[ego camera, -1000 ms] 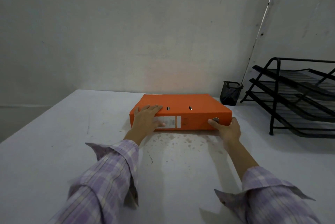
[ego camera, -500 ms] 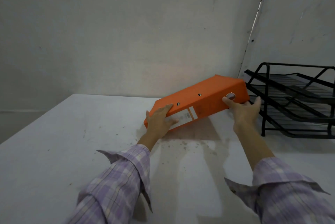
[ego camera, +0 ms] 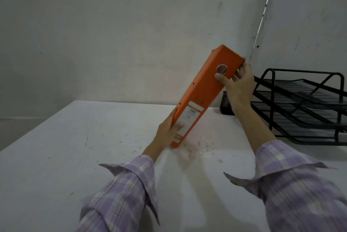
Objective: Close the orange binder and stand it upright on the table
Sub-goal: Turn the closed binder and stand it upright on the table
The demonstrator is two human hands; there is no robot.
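So the left hand [ego camera: 167, 134] is wrapped round the bottom end of the orange binder [ego camera: 204, 96], pinning that corner on the table [ego camera: 75, 147]. Further back the right hand [ego camera: 238, 83] clasps the raised top. It's closed and steeply tilted; half a second back it leaned much lower. Only standing it straight remains.

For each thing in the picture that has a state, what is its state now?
Orange binder: closed, tilted, bottom end on the table, not yet upright.
Left hand: gripping the binder's lower end.
Right hand: holding the binder's upper end.
Black paper tray: standing, trays look empty.
Small black holder: upright, mostly hidden.
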